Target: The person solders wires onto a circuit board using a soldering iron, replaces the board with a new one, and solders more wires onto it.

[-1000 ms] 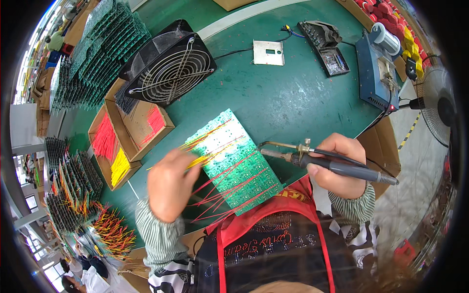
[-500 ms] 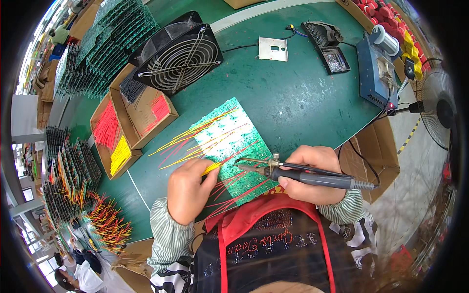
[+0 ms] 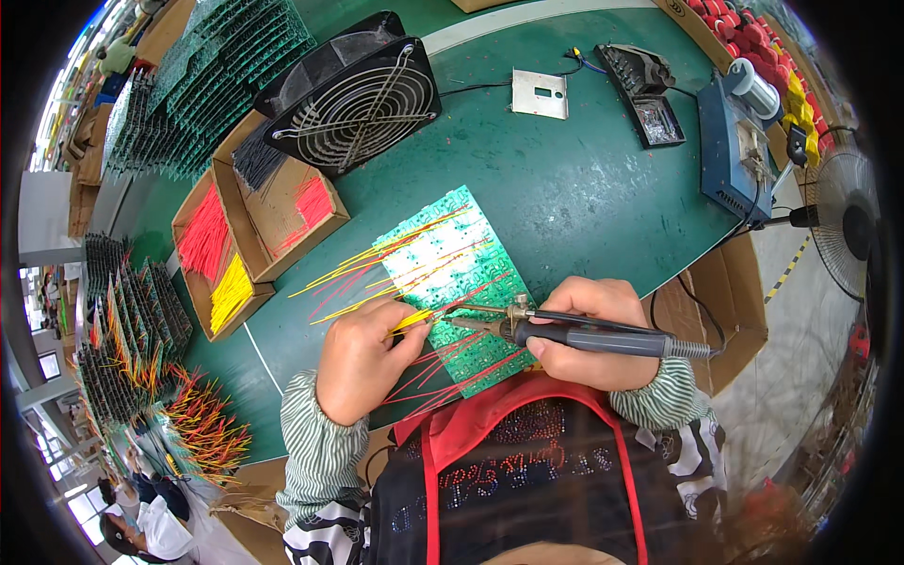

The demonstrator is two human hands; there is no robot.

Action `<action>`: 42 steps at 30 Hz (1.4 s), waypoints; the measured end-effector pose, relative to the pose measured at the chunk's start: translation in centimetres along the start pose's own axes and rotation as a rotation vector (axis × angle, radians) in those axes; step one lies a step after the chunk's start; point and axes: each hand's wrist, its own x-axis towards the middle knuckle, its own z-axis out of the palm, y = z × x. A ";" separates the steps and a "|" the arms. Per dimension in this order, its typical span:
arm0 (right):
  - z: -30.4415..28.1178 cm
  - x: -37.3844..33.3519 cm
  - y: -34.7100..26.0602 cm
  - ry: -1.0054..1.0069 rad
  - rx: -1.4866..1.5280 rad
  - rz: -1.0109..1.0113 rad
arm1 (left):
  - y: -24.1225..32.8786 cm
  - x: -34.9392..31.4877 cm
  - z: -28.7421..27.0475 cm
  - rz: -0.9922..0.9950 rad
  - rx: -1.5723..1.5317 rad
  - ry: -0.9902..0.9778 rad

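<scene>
A green circuit board panel lies at a slant before me, with red and yellow wires attached and trailing off its left side. My left hand pinches a small bunch of yellow wires, their ends over the middle of the board. A grey-and-black soldering iron with a thin solder-feed tube along it is gripped in my right hand. Its tip points left, close to the yellow wire ends; whether they touch I cannot tell.
Left of the board stands a cardboard box of red, yellow and dark wires, beside a black fan. Stacked boards are farther left. A blue soldering station with a solder spool sits at the right edge, near a metal plate.
The iron's tip and the yellow wire ends have come closer together over the board. The whole view has shifted slightly, and both hands keep their hold.
</scene>
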 end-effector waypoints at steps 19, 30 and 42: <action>-1.5 -1.3 -0.2 0.090 -0.024 0.015 | 1.8 -0.6 -1.2 0.057 0.181 0.184; -1.7 -1.3 0.3 0.117 -0.010 0.024 | 1.5 1.2 1.3 0.079 0.068 0.052; -1.4 -0.9 0.7 0.099 -0.011 0.013 | 1.9 1.5 1.4 0.030 0.059 0.018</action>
